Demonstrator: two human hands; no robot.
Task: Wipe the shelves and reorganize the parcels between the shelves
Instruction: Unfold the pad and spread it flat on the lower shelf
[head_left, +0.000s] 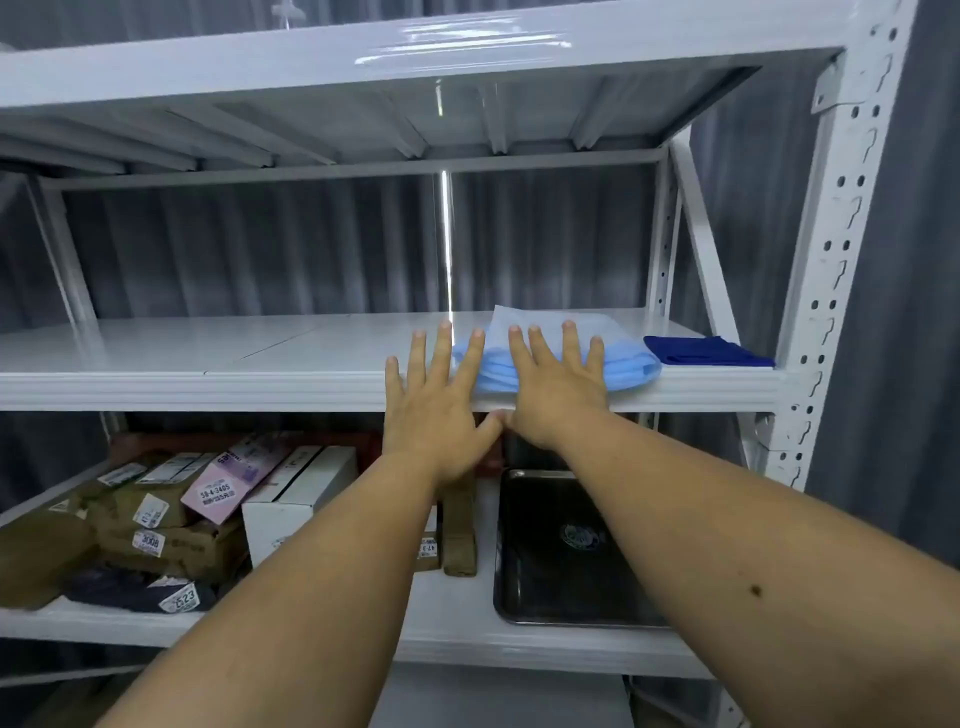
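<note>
Middle shelf (260, 358): your left hand (434, 402) and right hand (553, 387) lie flat, fingers straight and spread, at its front edge. Your right presses the folded light-blue cloth (628, 364); your left touches the cloth's left side. A dark blue cloth (701, 352) lies just beside it, at the right end by the upright (831, 260). Bare shelf runs leftward. Lower shelf (457, 618): labelled parcels (156, 519) piled at left, a white box (291, 499) beside them, a black tray (561, 551) at right.
</note>
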